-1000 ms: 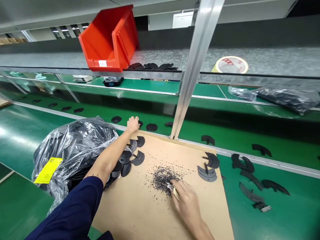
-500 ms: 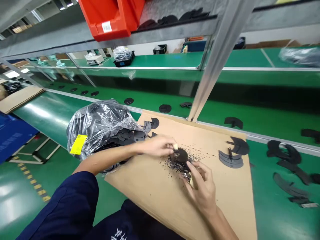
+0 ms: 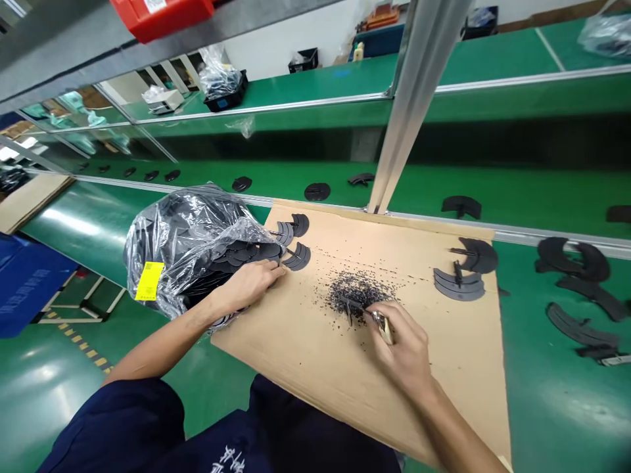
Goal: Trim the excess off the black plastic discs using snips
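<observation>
My left hand [image 3: 256, 279] lies at the mouth of a clear plastic bag [image 3: 192, 220] full of flat black parts, its fingers curled together; whether they grip anything is hidden. Over the cardboard, my right hand [image 3: 404, 338] is closed around a small shiny metal tool [image 3: 379, 319] whose kind I cannot make out. Just beyond its fingertips is a thin black part with a stem [image 3: 350, 305], above a heap of black crumbs [image 3: 362, 286]. Several curved black parts [image 3: 298, 257] lie beside the bag.
Cardboard [image 3: 315, 394] covers the green bench. More curved black parts [image 3: 458, 284] lie at its right edge and on the green surface [image 3: 574, 259]. A metal post [image 3: 399, 131] rises behind the cardboard. A red bin [image 3: 165, 16] sits on the shelf above.
My left hand has moved left, from the crumb heap to the bag's mouth. The round black part between my hands no longer shows there. My right hand stays near the heap; the view has shifted.
</observation>
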A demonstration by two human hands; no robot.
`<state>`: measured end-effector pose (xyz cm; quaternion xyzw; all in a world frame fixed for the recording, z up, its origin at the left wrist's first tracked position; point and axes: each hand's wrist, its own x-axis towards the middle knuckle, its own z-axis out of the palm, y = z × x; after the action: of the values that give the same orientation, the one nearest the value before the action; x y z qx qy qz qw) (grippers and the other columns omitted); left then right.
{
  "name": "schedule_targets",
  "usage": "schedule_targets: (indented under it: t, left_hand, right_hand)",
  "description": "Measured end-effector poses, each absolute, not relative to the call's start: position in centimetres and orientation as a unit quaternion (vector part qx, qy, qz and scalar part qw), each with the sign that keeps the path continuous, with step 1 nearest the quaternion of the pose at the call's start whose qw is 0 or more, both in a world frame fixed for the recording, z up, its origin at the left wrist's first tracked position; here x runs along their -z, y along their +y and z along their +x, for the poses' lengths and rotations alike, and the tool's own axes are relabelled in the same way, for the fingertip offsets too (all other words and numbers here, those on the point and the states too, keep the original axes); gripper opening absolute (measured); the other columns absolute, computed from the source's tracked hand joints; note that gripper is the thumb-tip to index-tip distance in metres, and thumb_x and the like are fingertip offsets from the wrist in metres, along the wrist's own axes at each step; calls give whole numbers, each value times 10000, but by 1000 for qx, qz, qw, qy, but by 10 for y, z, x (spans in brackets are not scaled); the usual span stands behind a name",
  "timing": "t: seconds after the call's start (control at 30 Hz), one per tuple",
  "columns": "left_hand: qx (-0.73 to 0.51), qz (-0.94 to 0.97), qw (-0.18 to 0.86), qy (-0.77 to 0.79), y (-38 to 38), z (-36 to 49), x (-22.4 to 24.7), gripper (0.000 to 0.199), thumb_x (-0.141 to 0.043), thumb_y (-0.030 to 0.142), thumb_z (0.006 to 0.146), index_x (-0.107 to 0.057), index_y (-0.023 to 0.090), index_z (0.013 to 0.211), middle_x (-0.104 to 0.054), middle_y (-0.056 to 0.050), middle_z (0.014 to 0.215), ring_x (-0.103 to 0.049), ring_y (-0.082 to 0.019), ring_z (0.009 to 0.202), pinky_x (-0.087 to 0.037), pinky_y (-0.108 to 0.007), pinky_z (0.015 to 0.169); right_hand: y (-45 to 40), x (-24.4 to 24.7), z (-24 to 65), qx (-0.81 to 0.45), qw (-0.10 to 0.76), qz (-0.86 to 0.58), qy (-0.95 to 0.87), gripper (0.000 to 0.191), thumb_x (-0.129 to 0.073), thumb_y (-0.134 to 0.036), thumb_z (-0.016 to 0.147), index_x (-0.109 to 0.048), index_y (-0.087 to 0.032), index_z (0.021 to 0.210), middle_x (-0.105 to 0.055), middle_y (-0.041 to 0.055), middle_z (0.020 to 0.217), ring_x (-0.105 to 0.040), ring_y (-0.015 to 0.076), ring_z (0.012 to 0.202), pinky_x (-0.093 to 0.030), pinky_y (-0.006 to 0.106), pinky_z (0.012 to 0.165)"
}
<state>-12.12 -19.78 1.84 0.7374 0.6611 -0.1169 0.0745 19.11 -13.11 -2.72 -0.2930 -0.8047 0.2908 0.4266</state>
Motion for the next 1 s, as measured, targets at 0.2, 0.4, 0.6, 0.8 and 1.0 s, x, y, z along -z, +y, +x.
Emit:
schedule_targets:
  t: [0.2,0.4,0.6,0.8,1.0]
  left_hand:
    - [-52,764,35,642,-199,-125,-37,80,-581,203,925,-626,173,867,-621,-81,951,-599,-227,896,-506,-332,780]
    - [-380,685,211,584,-209,-75,-29,102,-640,264,937,-596,180,901,-628,-12,808,-589,-115,698,-497,-222,653]
    - [-465,646,240,556,-192,-19,-1,114,-660,236,911,-626,173,1000,-635,-5,799,-597,-110,711,-513,-210,671]
    - [-488,622,213,574,-175,-6,11,59,-641,213,904,-612,168,928,-531,38,685,-504,-90,628,-450,-198,605]
    - [-479,651,194,556,-177,-5,16,95,-641,237,916,-662,161,969,-535,36,663,-507,-92,611,-440,-209,597]
  right_hand:
    - [-134,26,189,-350,425,-349,-759,43,-624,-241,912,-634,-217,947,-666,44,811,-617,186,691,-499,308,632]
    - [-133,28,191,-480,384,-399,-680,184,-642,-387,901,-615,-207,929,-601,-5,738,-522,146,604,-446,263,557]
    - [-132,30,193,-596,360,-393,-600,361,-732,-522,816,-620,-201,937,-569,-20,713,-504,140,610,-452,262,563]
    - [-132,39,191,-657,372,-406,-515,440,-743,-610,783,-665,-210,950,-671,13,827,-607,178,750,-523,295,709]
    - [-131,37,191,-656,360,-419,-515,429,-748,-605,783,-693,-221,966,-709,29,909,-644,216,872,-538,326,799]
